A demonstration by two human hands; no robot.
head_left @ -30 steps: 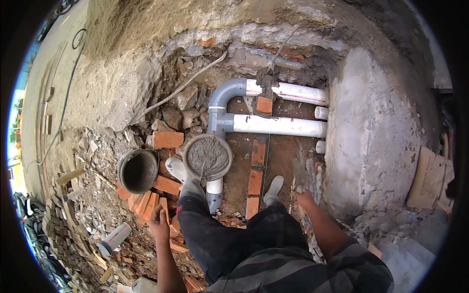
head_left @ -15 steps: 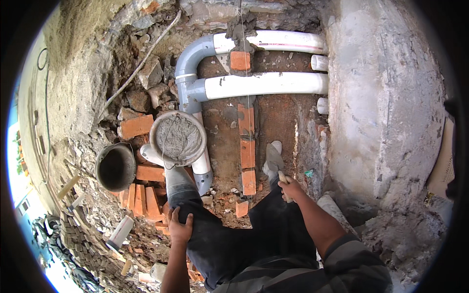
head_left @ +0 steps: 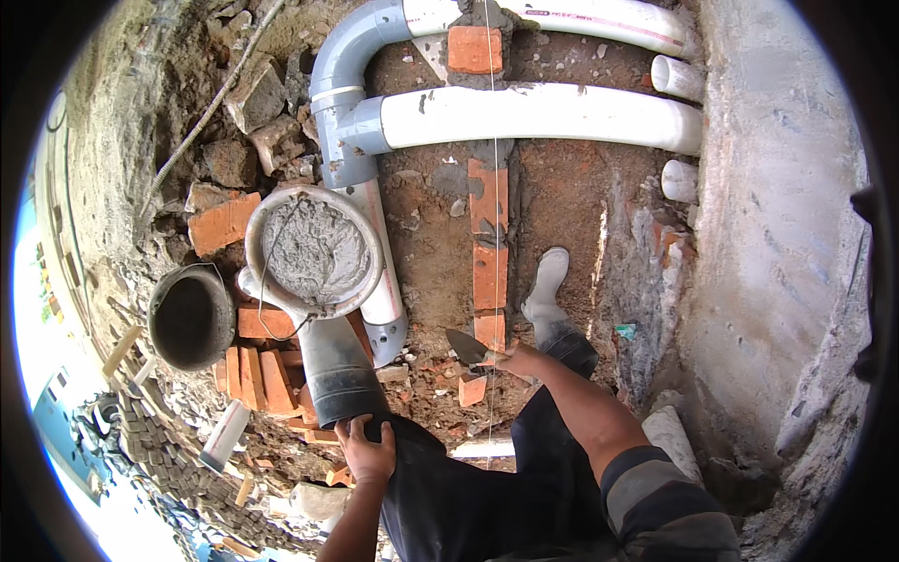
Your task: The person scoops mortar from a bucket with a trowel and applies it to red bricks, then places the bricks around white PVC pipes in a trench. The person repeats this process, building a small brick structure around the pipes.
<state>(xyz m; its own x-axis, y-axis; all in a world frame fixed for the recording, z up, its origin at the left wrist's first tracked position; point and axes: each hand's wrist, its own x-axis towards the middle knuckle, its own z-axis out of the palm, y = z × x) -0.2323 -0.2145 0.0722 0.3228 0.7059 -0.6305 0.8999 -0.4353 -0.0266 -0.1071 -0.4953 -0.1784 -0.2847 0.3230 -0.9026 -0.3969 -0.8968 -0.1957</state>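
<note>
My right hand [head_left: 523, 362] grips the handle of a pointed trowel [head_left: 465, 347]. The blade hangs just left of the near end of a narrow brick row [head_left: 489, 276], tip toward the left. My left hand [head_left: 369, 451] rests on my left leg at the top of the boot [head_left: 335, 365], fingers apart, holding nothing. A bucket of wet grey mortar [head_left: 316, 251] stands beyond that boot and covers part of it. A taut string [head_left: 495, 112] runs above the brick row. One broken brick [head_left: 472, 390] lies by the row's near end.
White pipes [head_left: 543, 117] with a grey elbow [head_left: 342, 66] cross the far side. An empty dark bucket [head_left: 193, 318] and stacked loose bricks [head_left: 272, 379] are at left, near rubble [head_left: 255, 94]. A rough concrete wall [head_left: 777, 215] rises on the right.
My right hand has swung the trowel leftward, from above my right boot to beside the brick row. My left hand stays on my leg. The whole view has shifted nearer.
</note>
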